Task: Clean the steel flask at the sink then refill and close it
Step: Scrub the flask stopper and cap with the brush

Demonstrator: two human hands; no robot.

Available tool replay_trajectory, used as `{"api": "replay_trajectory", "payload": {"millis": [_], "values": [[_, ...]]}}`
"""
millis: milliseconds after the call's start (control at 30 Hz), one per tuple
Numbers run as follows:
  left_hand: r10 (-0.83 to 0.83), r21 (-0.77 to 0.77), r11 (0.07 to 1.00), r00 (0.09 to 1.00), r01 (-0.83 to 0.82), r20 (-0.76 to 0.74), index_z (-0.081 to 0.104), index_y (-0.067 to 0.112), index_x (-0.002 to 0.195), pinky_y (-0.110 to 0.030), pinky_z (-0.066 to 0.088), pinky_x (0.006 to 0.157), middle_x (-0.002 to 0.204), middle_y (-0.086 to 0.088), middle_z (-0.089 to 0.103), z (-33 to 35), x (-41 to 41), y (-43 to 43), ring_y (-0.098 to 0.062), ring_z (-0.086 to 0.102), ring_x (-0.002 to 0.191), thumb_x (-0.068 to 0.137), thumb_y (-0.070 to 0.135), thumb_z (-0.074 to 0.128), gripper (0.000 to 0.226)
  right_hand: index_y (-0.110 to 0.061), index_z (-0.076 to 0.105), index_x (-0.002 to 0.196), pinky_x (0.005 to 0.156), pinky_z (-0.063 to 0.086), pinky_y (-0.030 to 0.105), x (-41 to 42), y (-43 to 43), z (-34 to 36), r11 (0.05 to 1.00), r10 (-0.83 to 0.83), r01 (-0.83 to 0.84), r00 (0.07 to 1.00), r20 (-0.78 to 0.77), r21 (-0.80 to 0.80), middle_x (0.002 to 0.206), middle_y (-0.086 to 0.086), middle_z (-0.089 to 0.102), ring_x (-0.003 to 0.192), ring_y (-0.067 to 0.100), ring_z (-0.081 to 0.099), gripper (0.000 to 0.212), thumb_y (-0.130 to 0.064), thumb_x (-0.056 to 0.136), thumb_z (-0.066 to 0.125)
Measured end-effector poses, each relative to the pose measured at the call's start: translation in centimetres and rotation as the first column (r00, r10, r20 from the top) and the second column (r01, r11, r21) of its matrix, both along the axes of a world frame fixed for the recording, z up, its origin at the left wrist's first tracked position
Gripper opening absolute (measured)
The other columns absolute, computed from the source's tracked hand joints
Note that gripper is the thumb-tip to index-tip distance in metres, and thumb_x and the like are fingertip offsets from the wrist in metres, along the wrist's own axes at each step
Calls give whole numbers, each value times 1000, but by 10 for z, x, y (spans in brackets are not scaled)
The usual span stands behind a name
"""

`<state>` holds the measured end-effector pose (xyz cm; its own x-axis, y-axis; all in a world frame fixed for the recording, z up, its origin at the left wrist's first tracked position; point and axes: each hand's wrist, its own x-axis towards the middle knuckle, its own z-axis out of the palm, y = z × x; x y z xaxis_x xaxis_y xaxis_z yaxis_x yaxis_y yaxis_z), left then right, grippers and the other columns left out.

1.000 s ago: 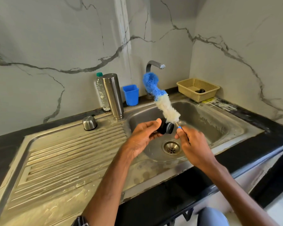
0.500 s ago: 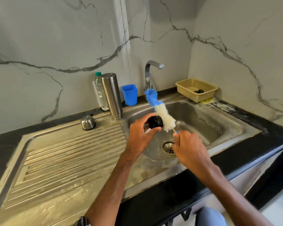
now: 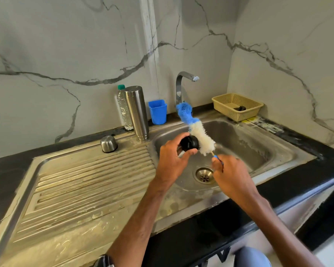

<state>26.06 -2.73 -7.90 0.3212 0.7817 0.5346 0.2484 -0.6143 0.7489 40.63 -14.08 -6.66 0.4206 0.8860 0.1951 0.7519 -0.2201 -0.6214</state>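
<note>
Gripping a black stopper [image 3: 189, 143] in the left hand [image 3: 171, 160] above the sink bowl [image 3: 258, 143], curling thumb and fingers round it. Pinching the thin handle of a blue-and-white bottle brush [image 3: 198, 132] in the right hand [image 3: 232, 174] above the bowl's drain, pressing white bristles against the stopper. Leaving the steel flask [image 3: 136, 112] standing upright at the bowl's back-left corner, well apart from both hands, just beside a plastic bottle [image 3: 121, 108]. Making out no readable writing on the bottle's label or on the sticker [image 3: 266, 124] at the bowl's back-right rim.
</note>
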Motion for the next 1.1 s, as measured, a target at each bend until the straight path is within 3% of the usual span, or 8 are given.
{"api": "replay_trajectory", "payload": {"millis": [100,267,433,500,600,733,900,1100], "values": [[-29,-42,999,999,30,18,64,19,134,-21,56,94,121,4,72,0,2,-3,10,63,110,84,27,84,55,-15,64,90,62,47,35,14,15,2,999,-48,47,997,-52,-18,77,8,63,71,31,60,27,-28,102,45],[3,-82,997,991,8,132,65,15,127,-9,51,84,117,5,72,5,3,0,2,67,108,82,22,86,50,-13,74,88,44,31,16,14,12,-9,999,46,-50,971,-233,-11,59,-7,59,45,4,43,25,-23,101,55],[28,-119,993,995,-16,99,61,22,128,-29,52,103,123,12,68,-3,-5,12,-4,62,119,82,33,85,53,-13,68,87,47,31,18,8,10,-13,993,50,-6,931,-362,122,56,-3,53,42,2,41,28,-24,105,49],[-10,-141,990,997,20,70,57,22,134,-15,50,99,126,14,64,-7,-5,9,-3,60,121,84,31,83,57,-22,70,99,51,37,20,4,10,-6,984,82,-8,904,-419,176,53,-14,54,45,-2,49,26,-23,106,45],[-42,-143,989,999,42,1,51,21,147,3,37,91,137,8,61,-8,-3,9,1,55,124,88,38,78,67,-28,71,107,57,47,26,0,10,4,974,125,-38,914,-386,225,56,-29,58,49,0,54,28,-20,106,45],[-60,-88,995,995,54,-77,58,23,142,-1,37,94,132,2,64,-7,-1,8,2,58,119,89,42,76,59,-33,73,108,77,59,38,-3,16,7,975,118,-49,941,-317,218,81,-21,70,73,13,68,24,-23,104,51],[-8,-64,998,999,5,-43,59,22,141,1,36,91,130,1,62,-7,-5,10,13,53,113,88,38,77,59,-30,73,109,78,53,22,-1,16,-5,974,101,-35,951,-291,223,105,-20,71,79,-6,62,22,-22,103,54],[-28,-110,994,998,23,-49,62,25,138,-9,45,96,124,0,67,-11,-1,10,1,63,111,89,40,77,54,-31,72,112,70,43,7,0,7,-19,977,78,-9,946,-315,214,107,-23,67,90,-15,60,25,-18,103,53]]}}
